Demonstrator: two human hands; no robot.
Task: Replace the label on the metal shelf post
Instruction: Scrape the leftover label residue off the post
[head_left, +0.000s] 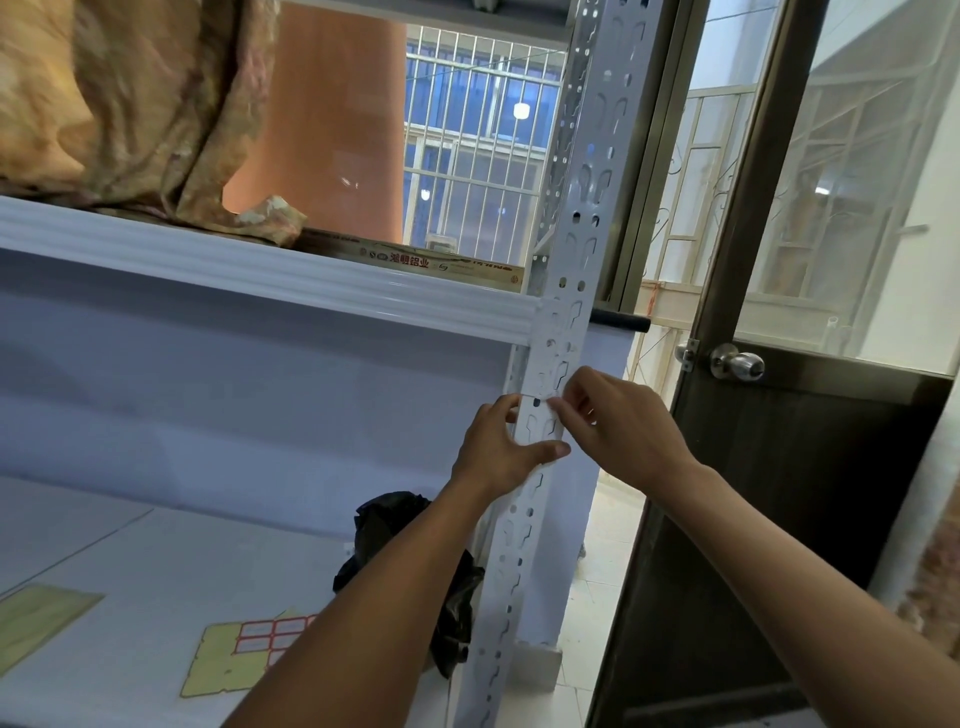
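Observation:
The white perforated metal shelf post (574, 218) runs from the top of the view down to the bottom centre. My left hand (501, 447) grips the post from the left, its thumb laid across the front face. My right hand (618, 421) comes in from the right, and its fingertips pinch a small white label (545, 401) against the post just above my left thumb. The label is pale and hard to tell from the post. A yellow sheet of red-bordered labels (249, 649) lies on the lower shelf board.
A white shelf beam (260, 270) crosses at mid height and carries folded tan fabric (130, 104) and a flat cardboard box (415, 260). A black plastic bag (415, 571) sits by the post's foot. A dark door with a knob (737, 364) stands open at right.

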